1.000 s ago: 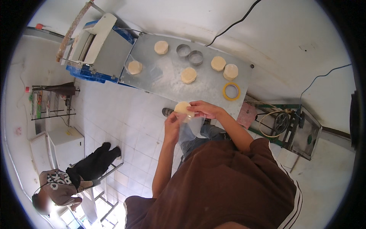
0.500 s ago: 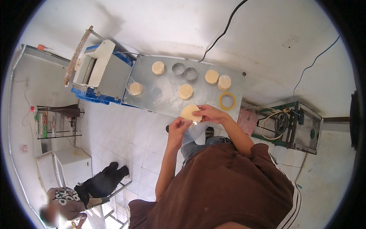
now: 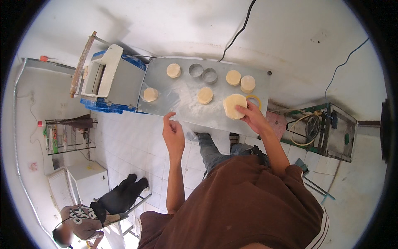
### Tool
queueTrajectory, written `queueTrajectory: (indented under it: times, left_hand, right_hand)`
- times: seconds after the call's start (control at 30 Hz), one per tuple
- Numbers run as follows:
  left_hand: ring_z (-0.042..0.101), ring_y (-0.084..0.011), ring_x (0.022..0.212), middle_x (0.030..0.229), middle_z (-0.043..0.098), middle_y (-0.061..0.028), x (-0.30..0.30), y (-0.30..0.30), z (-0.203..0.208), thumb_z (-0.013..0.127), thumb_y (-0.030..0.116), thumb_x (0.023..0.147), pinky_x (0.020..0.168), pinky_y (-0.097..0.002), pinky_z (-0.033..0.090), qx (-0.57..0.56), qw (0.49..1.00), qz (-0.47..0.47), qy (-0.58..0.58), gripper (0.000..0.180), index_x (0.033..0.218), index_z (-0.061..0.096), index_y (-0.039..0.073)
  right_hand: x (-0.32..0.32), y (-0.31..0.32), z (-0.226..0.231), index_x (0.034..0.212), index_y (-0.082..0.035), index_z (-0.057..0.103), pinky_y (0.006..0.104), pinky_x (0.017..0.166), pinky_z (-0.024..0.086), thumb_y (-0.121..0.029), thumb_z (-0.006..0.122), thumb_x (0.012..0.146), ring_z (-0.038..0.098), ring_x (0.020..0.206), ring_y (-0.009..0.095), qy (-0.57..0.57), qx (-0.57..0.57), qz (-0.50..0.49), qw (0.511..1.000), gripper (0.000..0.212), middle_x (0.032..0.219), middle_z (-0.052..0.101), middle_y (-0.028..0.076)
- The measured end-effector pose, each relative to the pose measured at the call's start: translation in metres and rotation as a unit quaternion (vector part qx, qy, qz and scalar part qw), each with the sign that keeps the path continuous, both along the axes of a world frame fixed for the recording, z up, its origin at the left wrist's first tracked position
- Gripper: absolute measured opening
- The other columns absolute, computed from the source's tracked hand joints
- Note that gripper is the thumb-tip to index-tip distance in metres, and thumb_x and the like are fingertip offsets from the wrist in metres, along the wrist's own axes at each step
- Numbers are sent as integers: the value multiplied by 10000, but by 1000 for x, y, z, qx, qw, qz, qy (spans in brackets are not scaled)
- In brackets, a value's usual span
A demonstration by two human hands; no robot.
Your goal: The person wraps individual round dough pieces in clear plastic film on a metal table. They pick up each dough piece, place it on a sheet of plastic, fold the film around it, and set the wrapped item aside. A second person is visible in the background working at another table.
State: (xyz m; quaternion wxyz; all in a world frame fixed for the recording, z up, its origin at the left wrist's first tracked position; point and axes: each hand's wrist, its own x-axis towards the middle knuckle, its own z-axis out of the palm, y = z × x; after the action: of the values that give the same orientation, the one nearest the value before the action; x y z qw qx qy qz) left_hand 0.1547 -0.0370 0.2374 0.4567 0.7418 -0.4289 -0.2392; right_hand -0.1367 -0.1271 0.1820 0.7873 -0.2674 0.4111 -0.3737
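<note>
At the near table edge [image 3: 226, 124], the right hand [image 3: 253, 117] grasps dough [image 3: 234, 103]; I can't tell if the left hand [image 3: 173, 132] grips plastic [image 3: 191, 135].

Right of centre, the dough stack [image 3: 234, 106] is pale cream, the ring [image 3: 258, 100] yellow; lower centre, the shirt [image 3: 232, 195] brown, white-striped

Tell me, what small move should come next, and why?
Probably lower the pale round piece onto the grey table: the right hand holds it near the table's front edge, and similar pieces already rest there.
</note>
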Motion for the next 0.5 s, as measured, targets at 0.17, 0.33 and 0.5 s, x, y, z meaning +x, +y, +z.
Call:
queueTrajectory:
  times: [0.17,0.33,0.5]
  left_hand:
    - [489,-139,656,882,497,-55,-2,0,-7,553,-21,962,617,-271,479,5,995,-29,-94,288,1170,735,61]
    - [537,-130,683,909,506,-71,-19,0,-10,622,47,983,532,-265,576,1,1000,-19,0,160,1087,732,-2]
    - [572,-119,675,920,547,-73,-35,4,-8,656,79,988,532,-274,575,17,999,-31,29,163,1086,725,-30]
  right_hand:
    - [6,16,28,1338,-31,576,304,941,536,-183,791,929,654,1076,130,57,-130,41,989,487,1208,685,43]
    - [20,30,60,1324,-15,569,322,949,538,-160,825,885,662,1047,142,147,-275,85,946,528,1176,697,73]
    - [41,39,72,1341,-9,546,296,959,518,-115,822,883,643,1069,119,157,-334,74,927,545,1158,678,57]
